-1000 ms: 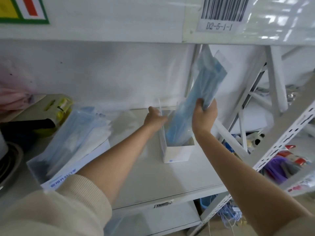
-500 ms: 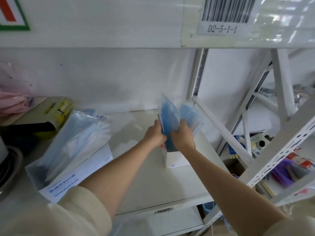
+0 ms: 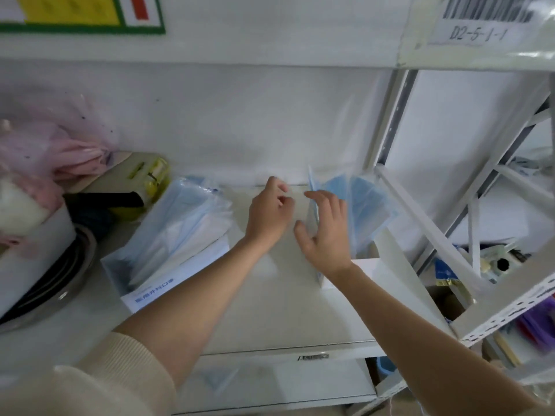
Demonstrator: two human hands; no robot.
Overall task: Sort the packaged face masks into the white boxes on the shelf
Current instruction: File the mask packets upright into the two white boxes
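A small white box (image 3: 365, 265) stands on the shelf (image 3: 279, 319) at the right, with blue packaged face masks (image 3: 365, 202) sticking up out of it. My right hand (image 3: 326, 232) is spread against the box's left side, fingers apart, holding nothing. My left hand (image 3: 268, 216) hovers just left of it, fingers loosely curled and empty. A larger white box (image 3: 168, 280) with blue print lies tilted at the left, filled with more packaged masks (image 3: 180, 223).
A pink plastic bag (image 3: 51, 151), a yellow and black item (image 3: 141, 187) and a round metal pan (image 3: 57, 283) crowd the left end. White diagonal shelf braces (image 3: 420, 229) run close on the right. A lower shelf (image 3: 270, 382) shows below.
My right hand pushed the held pack of masks down into the small box and let go. Both hands have drawn back from the masks, the left moving off to the left.
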